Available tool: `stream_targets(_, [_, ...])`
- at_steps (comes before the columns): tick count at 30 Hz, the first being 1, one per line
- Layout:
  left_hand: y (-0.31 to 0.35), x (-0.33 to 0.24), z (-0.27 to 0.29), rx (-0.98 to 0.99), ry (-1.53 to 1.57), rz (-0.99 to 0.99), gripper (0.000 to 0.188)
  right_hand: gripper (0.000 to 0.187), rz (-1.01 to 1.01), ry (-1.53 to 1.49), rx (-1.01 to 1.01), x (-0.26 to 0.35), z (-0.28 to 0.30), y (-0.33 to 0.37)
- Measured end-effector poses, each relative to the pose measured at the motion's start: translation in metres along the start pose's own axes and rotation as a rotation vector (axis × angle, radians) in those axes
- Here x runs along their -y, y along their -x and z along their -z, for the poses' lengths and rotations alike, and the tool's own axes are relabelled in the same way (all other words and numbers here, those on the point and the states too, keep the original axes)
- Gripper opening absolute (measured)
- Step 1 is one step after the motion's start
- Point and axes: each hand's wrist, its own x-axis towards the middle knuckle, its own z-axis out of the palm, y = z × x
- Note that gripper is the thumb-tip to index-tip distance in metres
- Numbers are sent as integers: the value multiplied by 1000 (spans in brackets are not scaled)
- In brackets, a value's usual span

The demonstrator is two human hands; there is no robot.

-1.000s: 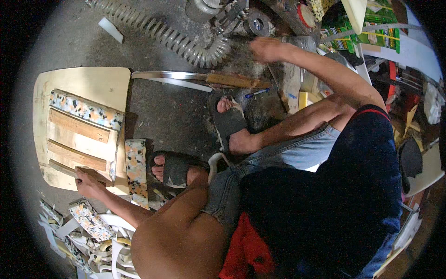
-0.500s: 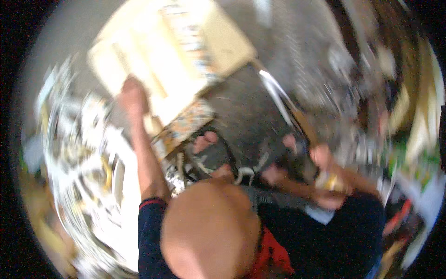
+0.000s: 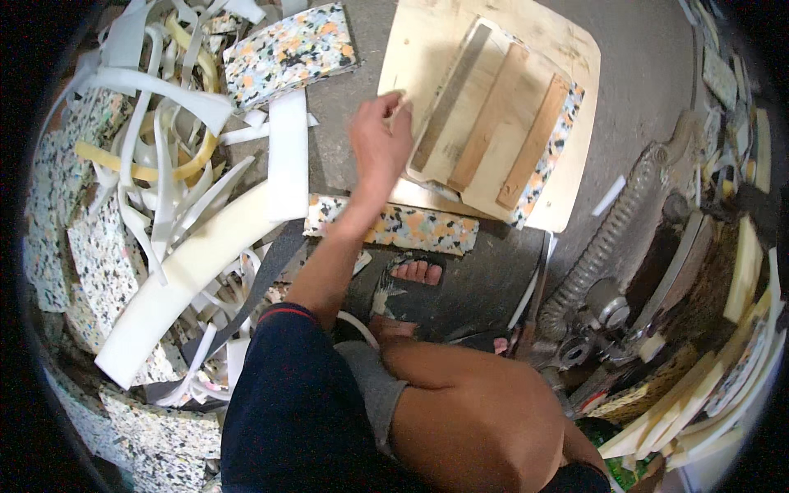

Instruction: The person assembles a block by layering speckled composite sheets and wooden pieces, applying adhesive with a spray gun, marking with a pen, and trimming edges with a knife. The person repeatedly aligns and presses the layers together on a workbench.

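Observation:
My left hand (image 3: pixel 381 140) is over the left edge of a pale plywood board (image 3: pixel 575 123) with rounded corners. Its fingers are curled in and the thumb lies close to them; anything between them is too small to make out. On the board lies a smaller wooden panel (image 3: pixel 491 135) with several brown strips across it and a speckled foam layer (image 3: pixel 549 168) showing along its right side. A speckled foam strip (image 3: pixel 423 228) passes beneath my left wrist. My right forearm (image 3: pixel 582 453) shows beside my bent knee, while the right hand is out of sight.
Foam offcuts (image 3: pixel 164 164) are heaped on the left, with a long white foam strip (image 3: pixel 185 283) across them. A speckled foam block (image 3: pixel 289 53) lies beyond. A ribbed hose (image 3: pixel 604 234) and metal machine parts (image 3: pixel 608 306) stand right, beside yellowish foam slabs (image 3: pixel 699 386).
The view has swung, placing the board farther right and the foam heap higher. My left hand stays by the board's left edge, fingers now curled. The right hand has left view.

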Motion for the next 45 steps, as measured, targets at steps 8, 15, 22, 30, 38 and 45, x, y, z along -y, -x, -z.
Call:
stream_targets(8, [92,-71,5,521,388,-429,48,28,595,-411,-531,128,269,41])
stream_targets(15, [84,-66,8,590,421,-485,41,25,597,-536,-188,195,372,68])
stream_targets(22, [83,-76,-4,712,439,-598,30,19,671,-1039,-43,175,375,59])
stream_targets(30, [76,-88,-25,863,241,-546,22,33,1027,-1758,-27,153,309,6])
stream_targets(38, [57,-112,-21,1217,6,-230,31,26,933,-1770,-307,187,307,-28])
stream_targets(45, [38,-130,-15,1133,177,-91,38,25,1028,-1830,-351,194,333,-30])
